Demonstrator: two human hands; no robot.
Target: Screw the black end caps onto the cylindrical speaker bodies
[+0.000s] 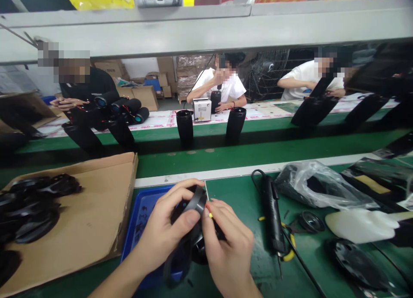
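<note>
**Black part held in both hands, mid-assembly at the near edge of the worktop**

The green worktop (238, 203) runs from the near edge to a conveyor belt (206, 154) beyond it, where black cylinders (185, 125) stand upright and other people sit working on the far side. At near left lies a flattened cardboard box (97, 203) carrying a heap of black shells (35, 203); none of these is in hand. Just right of it sits a blue tray (142, 216), partly under the hands.

At right lie a clear bag (322, 186) with dark parts inside, a white moulded piece (361, 225), a round black disc (355, 263) and a smaller speaker cone (311, 221). An electric screwdriver (272, 216) rests untouched on the worktop just right of the hands, its cord looping behind it.

The work piece is a black ring part (196, 203), held above the tray's right edge, near centre. The left hand (161, 233) has its fingers clenched around it, thumb pressed on the rim. The right hand (229, 246) closes on the part's right side, fingers pinching at thin red and yellow wires (209, 211) that come out there.

By my reading the piece is only partly done: the wires look loose and unseated, and with the screwdriver lying idle, fastening seems not yet begun. The heap at left suggests many more pieces wait.
</note>
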